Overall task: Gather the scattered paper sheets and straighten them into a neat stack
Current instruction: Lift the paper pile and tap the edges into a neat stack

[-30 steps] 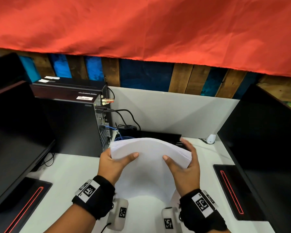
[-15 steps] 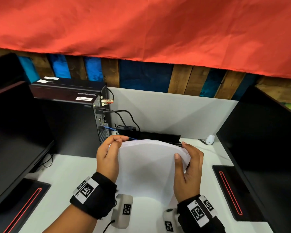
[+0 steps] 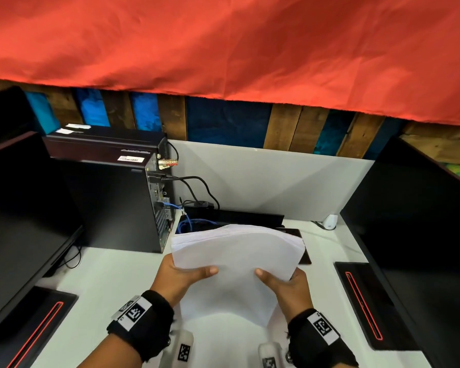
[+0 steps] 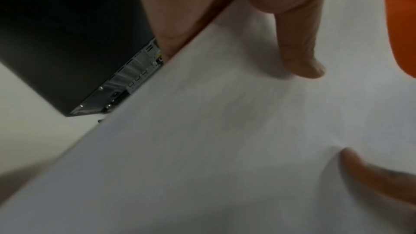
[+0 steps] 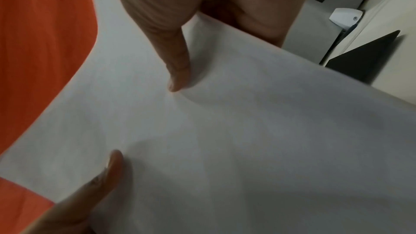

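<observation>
A stack of white paper sheets (image 3: 237,256) stands on edge on the white desk (image 3: 109,274), bowed, its top edges fanned a little. My left hand (image 3: 182,274) grips its left side, thumb on the near face and fingers behind. My right hand (image 3: 282,281) grips the right side the same way. The left wrist view is filled by the paper stack (image 4: 225,140), with my left thumb (image 4: 301,56) pressed on it. In the right wrist view my right thumb (image 5: 178,70) presses on the paper stack (image 5: 247,140). The fingers behind the sheets are hidden.
A black computer tower (image 3: 112,197) with cables stands at the left behind the paper. Black monitors stand at the left (image 3: 19,221) and right (image 3: 420,235), their bases on the desk. A white partition (image 3: 263,181) closes the back, with a small white device (image 3: 329,221) beside it.
Both hands have slid down from the stack's top corners to its middle sides, thumbs back on the near face. The stack stands a little taller and more fanned at the top.
</observation>
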`<state>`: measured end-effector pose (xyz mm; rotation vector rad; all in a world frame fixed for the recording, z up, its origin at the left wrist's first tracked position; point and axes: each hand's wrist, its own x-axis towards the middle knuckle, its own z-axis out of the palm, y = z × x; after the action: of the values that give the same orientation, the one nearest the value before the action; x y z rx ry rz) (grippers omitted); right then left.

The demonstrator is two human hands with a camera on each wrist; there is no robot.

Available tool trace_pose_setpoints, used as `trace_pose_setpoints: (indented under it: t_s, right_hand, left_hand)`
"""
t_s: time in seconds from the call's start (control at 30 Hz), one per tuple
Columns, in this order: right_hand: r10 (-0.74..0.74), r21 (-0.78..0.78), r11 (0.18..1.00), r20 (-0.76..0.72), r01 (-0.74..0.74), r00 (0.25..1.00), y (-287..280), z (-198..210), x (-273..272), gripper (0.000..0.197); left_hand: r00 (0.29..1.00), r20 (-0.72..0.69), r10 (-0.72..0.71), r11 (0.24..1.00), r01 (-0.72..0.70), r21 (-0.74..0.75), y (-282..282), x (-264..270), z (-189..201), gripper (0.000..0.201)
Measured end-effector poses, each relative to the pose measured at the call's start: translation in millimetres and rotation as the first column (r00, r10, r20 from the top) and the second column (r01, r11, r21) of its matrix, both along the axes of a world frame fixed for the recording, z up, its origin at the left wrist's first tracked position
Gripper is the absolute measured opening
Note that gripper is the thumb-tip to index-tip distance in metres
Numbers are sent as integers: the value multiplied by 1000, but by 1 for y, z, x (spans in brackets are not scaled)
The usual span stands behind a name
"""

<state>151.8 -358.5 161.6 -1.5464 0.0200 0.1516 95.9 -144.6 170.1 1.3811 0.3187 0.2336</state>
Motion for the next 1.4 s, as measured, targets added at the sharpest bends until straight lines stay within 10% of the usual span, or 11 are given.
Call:
trace_pose_setpoints:
  t_s: [0.6, 0.7, 0.93, 1.4]
  right_hand:
    - [57, 10, 998, -173, -56, 983, -19, -34, 4, 17]
    - [-6, 25, 1000, -186, 11, 983, -34, -34, 8, 28]
    - [87, 503, 864, -204, 28, 975, -18, -23, 2, 47]
    - [-224, 87, 970, -25, 225, 974, -44, -20, 8, 24]
  left_hand:
    - [979, -2, 206, 964, -203, -173, 2, 11, 2, 16]
    - [968, 45, 247, 912, -217, -347, 16, 16, 6, 51]
    - [997, 21, 77, 814, -50, -579, 9, 19, 2, 58]
    - [988, -119, 102, 992, -93, 80, 45, -4, -51, 35]
